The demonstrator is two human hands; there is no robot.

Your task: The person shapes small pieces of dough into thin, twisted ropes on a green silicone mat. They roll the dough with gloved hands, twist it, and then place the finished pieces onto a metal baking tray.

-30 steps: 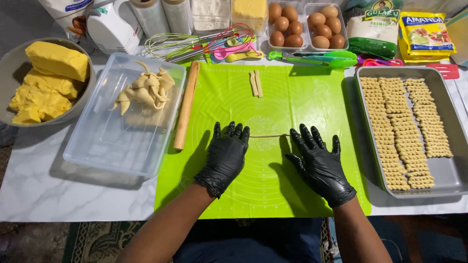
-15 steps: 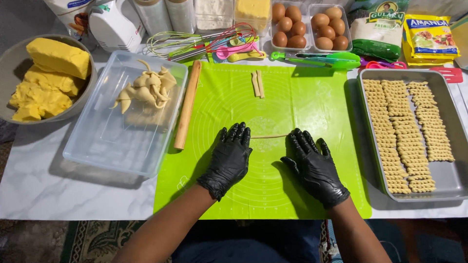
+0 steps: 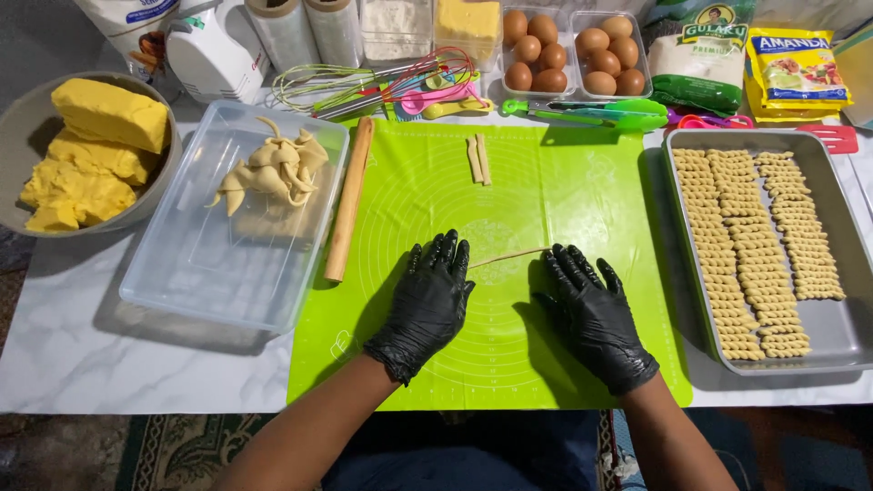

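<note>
Both hands wear black gloves and lie flat, fingers spread, on a green silicone mat (image 3: 546, 191). A thin rope of pale dough (image 3: 507, 257) stretches between them; my left hand (image 3: 431, 300) covers one end and my right hand (image 3: 589, 314) covers the other. Two short dough sticks (image 3: 478, 159) lie near the mat's far edge. A wooden rolling pin (image 3: 349, 198) rests along the mat's left edge.
A clear plastic tub (image 3: 182, 282) on the left holds shaped dough pieces (image 3: 271, 170). A grey bowl (image 3: 23, 118) of yellow dough sits far left. A metal tray (image 3: 841, 332) on the right holds rows of twisted dough pieces. Eggs (image 3: 568, 55), whisks, tongs and packets line the back.
Both hands have slid slightly forward and back over the dough rope, which stays pinned under the fingers. Nothing else has moved.
</note>
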